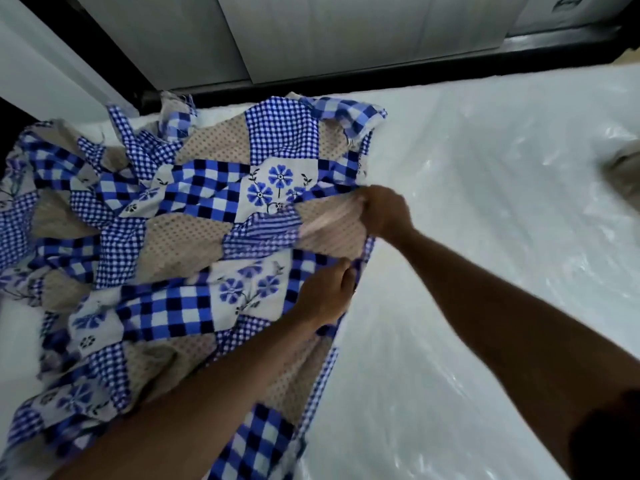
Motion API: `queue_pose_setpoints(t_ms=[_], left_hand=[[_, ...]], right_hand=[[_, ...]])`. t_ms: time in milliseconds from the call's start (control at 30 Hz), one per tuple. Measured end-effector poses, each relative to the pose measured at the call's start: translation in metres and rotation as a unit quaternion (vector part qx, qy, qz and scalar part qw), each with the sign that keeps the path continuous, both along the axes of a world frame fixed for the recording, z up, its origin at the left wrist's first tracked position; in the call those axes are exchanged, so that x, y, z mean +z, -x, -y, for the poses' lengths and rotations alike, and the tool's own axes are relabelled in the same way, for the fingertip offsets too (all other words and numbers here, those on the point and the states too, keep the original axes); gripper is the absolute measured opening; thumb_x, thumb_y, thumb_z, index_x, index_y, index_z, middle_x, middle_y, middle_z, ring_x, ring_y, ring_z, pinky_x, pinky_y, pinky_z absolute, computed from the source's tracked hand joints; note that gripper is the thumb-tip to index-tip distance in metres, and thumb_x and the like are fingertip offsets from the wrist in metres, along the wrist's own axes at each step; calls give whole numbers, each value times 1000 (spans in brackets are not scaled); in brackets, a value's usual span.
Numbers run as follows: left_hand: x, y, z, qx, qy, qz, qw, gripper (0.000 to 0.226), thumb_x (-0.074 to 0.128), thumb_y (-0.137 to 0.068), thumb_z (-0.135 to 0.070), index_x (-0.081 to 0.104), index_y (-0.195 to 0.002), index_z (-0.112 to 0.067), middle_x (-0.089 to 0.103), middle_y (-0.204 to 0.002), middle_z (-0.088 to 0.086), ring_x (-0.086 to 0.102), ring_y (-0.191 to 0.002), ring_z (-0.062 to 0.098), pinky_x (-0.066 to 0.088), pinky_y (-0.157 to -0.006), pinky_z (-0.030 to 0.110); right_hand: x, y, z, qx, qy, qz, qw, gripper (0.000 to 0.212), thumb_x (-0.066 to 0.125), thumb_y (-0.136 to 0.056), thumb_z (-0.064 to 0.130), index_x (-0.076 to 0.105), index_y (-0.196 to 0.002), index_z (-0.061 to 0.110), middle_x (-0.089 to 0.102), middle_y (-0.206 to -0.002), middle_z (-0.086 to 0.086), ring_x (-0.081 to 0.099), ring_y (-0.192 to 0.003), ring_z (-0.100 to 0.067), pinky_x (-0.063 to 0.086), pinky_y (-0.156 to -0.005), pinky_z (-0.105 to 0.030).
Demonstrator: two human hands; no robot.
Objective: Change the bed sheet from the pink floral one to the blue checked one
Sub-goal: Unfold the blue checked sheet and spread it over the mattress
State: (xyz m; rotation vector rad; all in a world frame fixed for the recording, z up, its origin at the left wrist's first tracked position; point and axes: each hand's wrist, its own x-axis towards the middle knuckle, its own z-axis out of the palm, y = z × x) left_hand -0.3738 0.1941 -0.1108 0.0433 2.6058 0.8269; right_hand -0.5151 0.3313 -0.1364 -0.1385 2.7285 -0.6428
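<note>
Blue checked sheet (194, 209) lies rumpled from centre out to 9 o'clock on the plastic-covered mattress (485, 220). Our left hand (325, 294) and right hand (384, 213) each grip its 3 o'clock edge. Pale cabinet doors (311, 36) at 12 o'clock.

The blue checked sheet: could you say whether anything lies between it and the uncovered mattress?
Nothing visible nearby: left hand and right hand grip the sheet beside plastic-wrapped mattress; an unclear beige thing sits far right.

Frame edges crop blue checked sheet (180, 216) left, bottom — right hand (382, 211) fingertips buried in blurred folds.
</note>
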Motion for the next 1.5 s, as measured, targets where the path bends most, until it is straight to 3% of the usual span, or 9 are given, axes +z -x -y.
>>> queue_pose_setpoints(t_ms=[100, 300, 600, 767, 900, 1100, 1267, 1367, 1500], left_hand=[[14, 0, -42, 36, 14, 9, 999, 34, 42, -96, -52, 46, -83, -20, 64, -87, 7, 63, -86, 31, 47, -70, 40], [-7, -57, -31, 64, 223, 94, 968, 79, 37, -82, -72, 48, -138, -18, 56, -138, 8, 55, -125, 29, 46, -103, 43], [-6, -198, 21, -13, 307, 70, 949, 35, 65, -84, -37, 62, -114, -19, 62, -104, 6, 65, -85, 30, 53, -70, 44], [5, -207, 23, 162, 156, -38, 974, 18, 66, -89, -12, 60, -106, -11, 66, -93, 11, 62, -84, 33, 50, -68, 39], [13, -221, -2, 322, -115, 117, 932, 14, 43, -101, -20, 56, -106, -17, 64, -82, 0, 63, -81, 29, 48, -70, 34], [18, -264, -76, 216, -31, 138, 966, 34, 47, -103, -36, 59, -116, -7, 67, -102, 18, 63, -97, 34, 42, -78, 37], [26, -267, -154, 222, -104, 195, 950, 31, 66, -89, -50, 51, -90, -22, 54, -73, -7, 54, -70, 7, 38, -64, 18], [27, -262, -183, 88, 49, 250, 963, 39, 63, -90, -40, 57, -122, -18, 64, -117, 5, 60, -113, 27, 46, -94, 36], [35, -273, -223, 63, 199, 337, 918, 38, 57, -88, -26, 60, -123, -13, 62, -125, 8, 62, -115, 31, 48, -94, 44]], right_hand=[[16, 37, -62, -106, -23, -50, 993, 66, 32, -75, 33, 60, -132, 18, 63, -128, -14, 57, -120, -36, 45, -98, -41], [21, 52, -96, -188, -42, 3, 981, 68, 55, -93, 37, 28, -152, 18, 42, -142, -18, 44, -131, -42, 43, -102, -55], [18, -126, -6, -245, 74, -2, 967, 66, 63, -85, 33, 34, -145, 31, 38, -139, -10, 44, -123, -37, 50, -82, -50], [11, -205, 14, -158, 55, 44, 985, 66, 62, -87, 53, 33, -143, 34, 47, -126, -11, 58, -106, -39, 48, -77, -45], [14, -225, 16, -105, 83, 91, 987, 51, 54, -91, 36, 38, -139, 28, 60, -125, -16, 62, -109, -42, 49, -87, -48], [28, -240, -26, -33, 119, 69, 990, 59, 42, -73, 40, 58, -127, 26, 70, -114, -7, 63, -109, -35, 48, -87, -40], [12, -237, -99, -50, 56, 4, 997, 40, 49, -89, 28, 68, -124, 27, 61, -101, -10, 60, -102, -33, 43, -82, -37], [4, -231, -155, -129, 73, -31, 989, 32, 53, -89, 18, 74, -113, 21, 57, -99, -12, 61, -97, -35, 45, -84, -37], [7, -215, -230, -115, 74, -35, 990, 38, 42, -87, 11, 72, -110, 14, 57, -103, -15, 59, -95, -37, 45, -85, -40]])
